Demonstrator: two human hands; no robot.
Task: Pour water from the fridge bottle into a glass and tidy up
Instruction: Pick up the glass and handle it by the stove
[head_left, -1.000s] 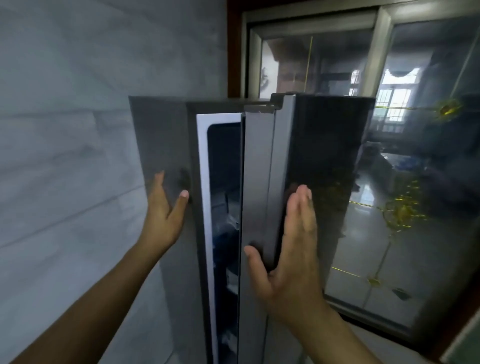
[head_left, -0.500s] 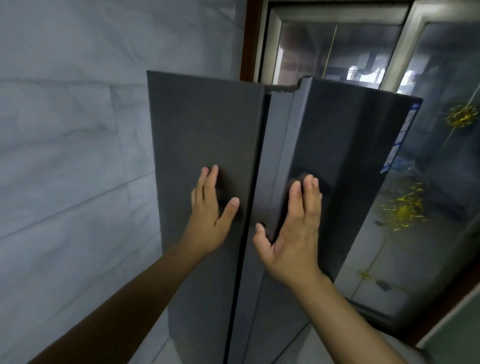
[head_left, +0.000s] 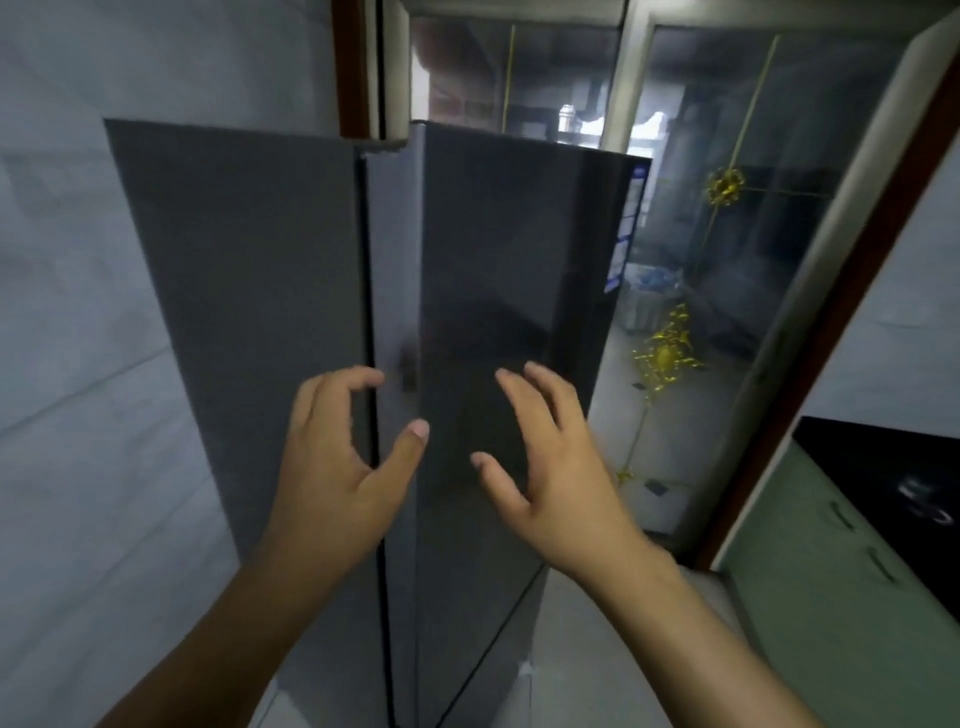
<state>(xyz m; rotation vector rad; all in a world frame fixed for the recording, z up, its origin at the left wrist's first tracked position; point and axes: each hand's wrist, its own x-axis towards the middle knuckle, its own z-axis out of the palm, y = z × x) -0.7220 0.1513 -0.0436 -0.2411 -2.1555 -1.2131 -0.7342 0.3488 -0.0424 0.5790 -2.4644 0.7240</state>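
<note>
A tall dark grey fridge (head_left: 249, 291) fills the middle of the head view, and its glossy black door (head_left: 509, 249) is closed against the body. My left hand (head_left: 337, 467) hovers in front of the seam between side panel and door, fingers curled and apart, holding nothing. My right hand (head_left: 545, 467) is spread in front of the door face, also empty. Neither hand presses on the fridge. No bottle or glass is in view.
A grey tiled wall (head_left: 67, 364) runs along the left. Behind the fridge stands a glass sliding door (head_left: 727, 260) with gold ornaments. A green cabinet (head_left: 831, 571) with a black countertop (head_left: 893, 478) sits at the right edge.
The fridge door went from ajar, with the inside showing, to fully closed. Both hands have since come off the fridge and drawn back toward me; the camera has tilted downward.
</note>
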